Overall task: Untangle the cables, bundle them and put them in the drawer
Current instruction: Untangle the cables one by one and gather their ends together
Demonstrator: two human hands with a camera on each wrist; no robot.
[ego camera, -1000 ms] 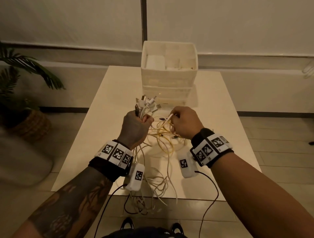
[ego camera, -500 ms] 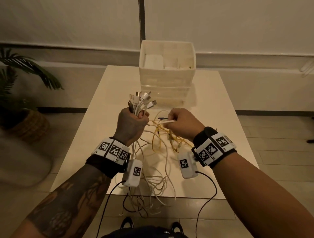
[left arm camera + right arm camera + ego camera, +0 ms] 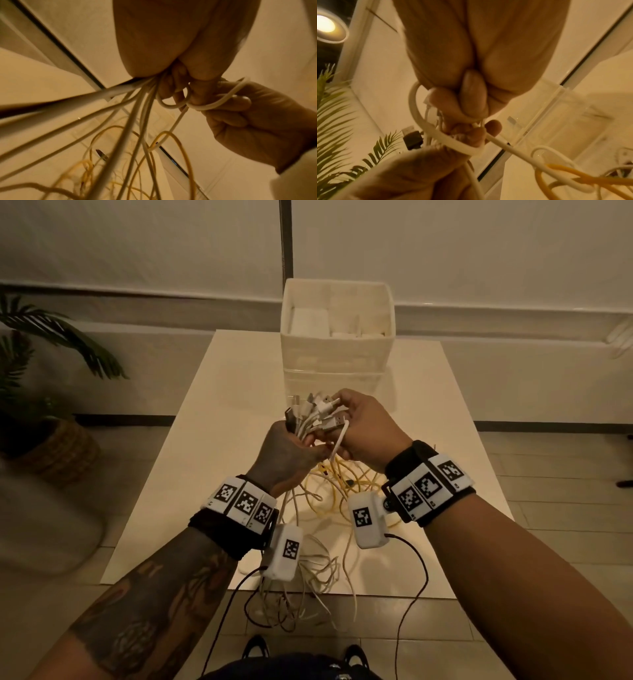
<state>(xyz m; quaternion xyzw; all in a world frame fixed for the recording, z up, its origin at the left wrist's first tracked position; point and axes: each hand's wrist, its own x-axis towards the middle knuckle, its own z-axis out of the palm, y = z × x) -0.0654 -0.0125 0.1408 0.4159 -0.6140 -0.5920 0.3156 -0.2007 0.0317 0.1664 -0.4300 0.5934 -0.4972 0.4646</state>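
Observation:
My left hand (image 3: 291, 453) grips a bunch of white cables (image 3: 310, 414) just below their plugs, which stick up above the fist. My right hand (image 3: 359, 426) is pressed against it and pinches one white cable (image 3: 337, 443) near its plug. In the left wrist view the white cables (image 3: 137, 115) fan down from the fist, and the right hand (image 3: 248, 115) holds a white loop. Yellow cables (image 3: 342, 487) hang tangled below both hands and trail over the table's near edge. The white drawer unit (image 3: 337, 347) stands at the table's far end.
The white table (image 3: 222, 440) carries the loose cable tangle (image 3: 308, 577) at its front edge. A potted plant in a woven basket (image 3: 51, 446) stands on the floor at the left. Black wires (image 3: 411, 594) hang from the wrist cameras.
My right hand has moved left and up with the white cable end, bringing it against the bunch in my left hand. Both hands have risen slightly toward the drawer unit.

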